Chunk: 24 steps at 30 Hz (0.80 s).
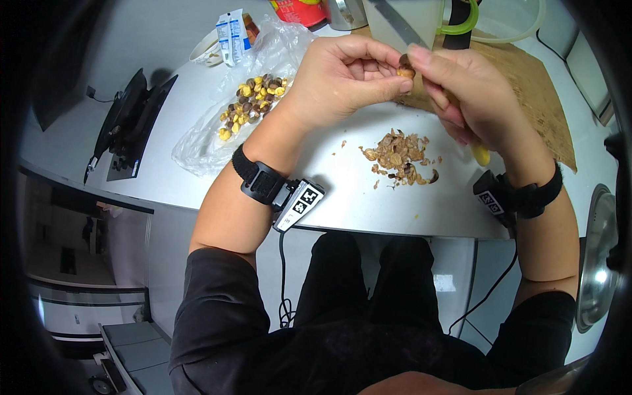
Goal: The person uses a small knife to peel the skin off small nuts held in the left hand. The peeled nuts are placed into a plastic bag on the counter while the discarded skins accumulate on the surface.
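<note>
Between its thumb and fingertips my left hand (353, 79) pinches a small brown nut-like piece (406, 73), its skin partly dark and partly tan. My right hand (469, 94) grips a knife (400, 22) by a yellow handle, the blade pointing up and left, with the thumb at the nut-like piece. Below the hands a heap of brown peelings (397, 153) lies on the white counter. To the left, a clear plastic bag (197, 148) bears many yellow and dark brown nut-like pieces (252, 101). How the knife edge meets the piece is hidden by the fingers.
Behind the hands stand a translucent pitcher with a green handle (461, 24), a metal container (345, 14) and a red can (301, 11). A brown board or sheet (538, 94) lies at right, a metal basin (595, 256) beyond my right arm. At left are a bowl (205, 52) and a gas stove (140, 123).
</note>
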### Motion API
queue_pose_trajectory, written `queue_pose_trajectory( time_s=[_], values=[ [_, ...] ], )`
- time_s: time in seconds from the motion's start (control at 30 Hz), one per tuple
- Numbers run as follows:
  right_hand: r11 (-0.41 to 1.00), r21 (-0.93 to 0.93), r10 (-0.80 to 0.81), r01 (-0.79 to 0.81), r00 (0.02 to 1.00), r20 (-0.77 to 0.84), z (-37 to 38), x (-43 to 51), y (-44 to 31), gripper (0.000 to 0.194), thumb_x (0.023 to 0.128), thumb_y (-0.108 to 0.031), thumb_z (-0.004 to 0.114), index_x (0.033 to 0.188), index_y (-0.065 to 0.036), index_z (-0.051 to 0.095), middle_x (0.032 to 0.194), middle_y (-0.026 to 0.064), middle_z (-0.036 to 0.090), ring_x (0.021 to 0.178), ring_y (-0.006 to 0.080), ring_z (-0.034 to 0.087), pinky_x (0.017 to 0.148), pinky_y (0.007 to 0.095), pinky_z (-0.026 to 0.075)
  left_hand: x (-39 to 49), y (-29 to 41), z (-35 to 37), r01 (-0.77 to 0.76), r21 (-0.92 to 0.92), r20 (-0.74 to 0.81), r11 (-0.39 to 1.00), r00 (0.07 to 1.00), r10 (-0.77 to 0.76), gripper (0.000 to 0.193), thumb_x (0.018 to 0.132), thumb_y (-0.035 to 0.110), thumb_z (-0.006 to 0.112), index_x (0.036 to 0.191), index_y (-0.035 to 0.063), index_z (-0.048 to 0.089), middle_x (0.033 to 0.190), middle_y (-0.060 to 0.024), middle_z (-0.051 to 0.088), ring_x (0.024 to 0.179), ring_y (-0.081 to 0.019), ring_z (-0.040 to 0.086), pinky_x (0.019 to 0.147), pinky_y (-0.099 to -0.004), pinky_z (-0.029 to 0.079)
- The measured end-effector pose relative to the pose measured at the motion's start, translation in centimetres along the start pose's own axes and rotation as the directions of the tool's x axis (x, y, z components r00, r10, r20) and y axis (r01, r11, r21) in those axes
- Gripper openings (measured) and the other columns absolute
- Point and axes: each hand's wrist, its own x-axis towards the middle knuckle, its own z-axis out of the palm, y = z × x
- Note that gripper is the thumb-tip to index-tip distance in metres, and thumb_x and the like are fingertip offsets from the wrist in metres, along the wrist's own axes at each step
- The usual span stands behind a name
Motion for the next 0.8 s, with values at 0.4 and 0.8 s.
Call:
queue_pose_trajectory(
  time_s=[0.4,0.8],
  values=[
    [0.814,-0.548,0.088,0.191,0.892,0.443,-2.5,0.1,0.1,0.028,0.083,-0.032,0.072,0.079,-0.004,0.071,0.06,0.0049,0.059,0.055,0.0144,0.053,0.054,0.0289,0.041,0.7,-3.1,-3.1,0.135,-0.588,-0.027,0.797,0.982,-0.187,0.03,0.095,0.012,0.054,0.121,-0.0022,0.052,0.101,-0.0114,0.063,0.096,-0.0203,0.063,0.086,-0.0291,0.054],
    [0.75,-0.64,0.075,0.165,0.941,0.33,-2.6,0.0,0.3,0.025,0.079,-0.022,0.074,0.092,-0.003,0.064,0.065,0.0027,0.056,0.059,0.0147,0.053,0.057,0.0282,0.043,0.8,-4.3,-3.3,0.181,-0.795,0.158,0.579,0.983,-0.091,0.024,0.096,0.011,0.052,0.118,0.0024,0.053,0.107,-0.0141,0.063,0.099,-0.0231,0.063,0.087,-0.0335,0.055]
  ],
)
